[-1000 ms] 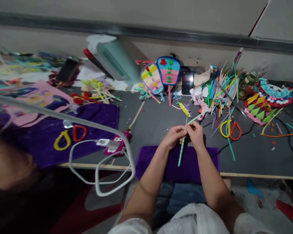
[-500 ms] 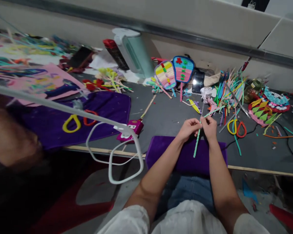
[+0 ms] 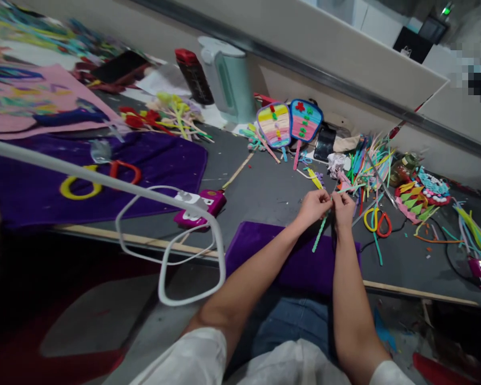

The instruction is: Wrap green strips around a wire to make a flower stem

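Observation:
My left hand (image 3: pixel 315 207) is closed, thumb and fingers pinching a mint-green twisted pipe cleaner (image 3: pixel 319 236) near its upper end. The braided-looking length hangs down at a slant over the folded purple cloth (image 3: pixel 296 262) at the table's front edge. Right beside it, my right hand (image 3: pixel 343 208) pinches the upper part of the same pipe cleaner, the fingertips almost touching those of my left. The exact grip point is covered by the fingers. To the right of my right hand lie scissors with yellow and red handles (image 3: pixel 377 222).
Behind my hands lie two striped fan-shaped crafts (image 3: pixel 274 125) and a pile of loose pipe cleaners (image 3: pixel 371 166). A pale green kettle (image 3: pixel 232 85) stands at the back. Left are a magenta power strip (image 3: pixel 214 204), a white cable (image 3: pixel 220 251), and another purple cloth (image 3: pixel 152 160) with scissors.
My view has turned, showing more of the right side. Another person's blurred arm at the left has mostly gone out of sight. Both hands stay together on the pipe cleaner.

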### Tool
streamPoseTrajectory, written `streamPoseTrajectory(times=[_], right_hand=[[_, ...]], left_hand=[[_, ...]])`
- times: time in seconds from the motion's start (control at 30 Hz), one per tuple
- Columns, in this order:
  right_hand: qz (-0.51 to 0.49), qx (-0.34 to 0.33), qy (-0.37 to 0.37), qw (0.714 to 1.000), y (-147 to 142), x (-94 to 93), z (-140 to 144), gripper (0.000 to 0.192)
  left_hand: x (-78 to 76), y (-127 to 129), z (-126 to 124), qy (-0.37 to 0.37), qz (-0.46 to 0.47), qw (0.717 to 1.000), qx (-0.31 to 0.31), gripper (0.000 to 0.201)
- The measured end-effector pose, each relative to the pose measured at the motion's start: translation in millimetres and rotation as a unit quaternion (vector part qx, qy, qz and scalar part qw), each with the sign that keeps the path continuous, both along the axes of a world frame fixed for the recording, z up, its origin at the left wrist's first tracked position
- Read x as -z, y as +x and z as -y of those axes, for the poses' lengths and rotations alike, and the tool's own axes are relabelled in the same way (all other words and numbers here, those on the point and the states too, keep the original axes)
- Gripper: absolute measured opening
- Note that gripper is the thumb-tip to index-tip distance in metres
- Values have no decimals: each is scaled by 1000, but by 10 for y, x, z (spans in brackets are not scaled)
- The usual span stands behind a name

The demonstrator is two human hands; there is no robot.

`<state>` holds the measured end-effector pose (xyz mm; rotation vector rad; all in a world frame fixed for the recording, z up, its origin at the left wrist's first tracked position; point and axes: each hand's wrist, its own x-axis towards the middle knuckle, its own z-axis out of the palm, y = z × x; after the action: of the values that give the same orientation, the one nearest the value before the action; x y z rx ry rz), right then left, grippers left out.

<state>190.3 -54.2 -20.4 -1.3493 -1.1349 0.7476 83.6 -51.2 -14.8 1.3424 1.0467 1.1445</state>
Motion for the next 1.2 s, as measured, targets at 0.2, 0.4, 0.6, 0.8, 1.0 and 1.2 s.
streamPoseTrajectory(times=[0.2, 0.4, 0.6, 0.8, 1.0, 1.2], right_hand=[[42, 6, 20, 999, 35, 2, -62, 25], [-55, 2, -3, 999, -26, -34, 1, 25], [-187, -49, -60, 979, -50, -112, 49, 22], [-203, -98, -83, 971, -26, -132, 86, 25], [-135, -38, -17, 990, -39, -40, 70, 23], [20, 20, 15, 999, -15, 40, 65, 22]], left_hand=[[55, 5, -5, 3, 32, 999, 5, 16], [-8, -23, 79, -42, 127, 990, 34, 22], [-2, -68, 105, -124, 249, 955, 107, 33], [57, -103, 67, -235, 341, 889, 194, 38], [55, -134, 60, -194, 271, 923, 191, 35], [110, -143, 31, -110, 136, 977, 121, 24]])
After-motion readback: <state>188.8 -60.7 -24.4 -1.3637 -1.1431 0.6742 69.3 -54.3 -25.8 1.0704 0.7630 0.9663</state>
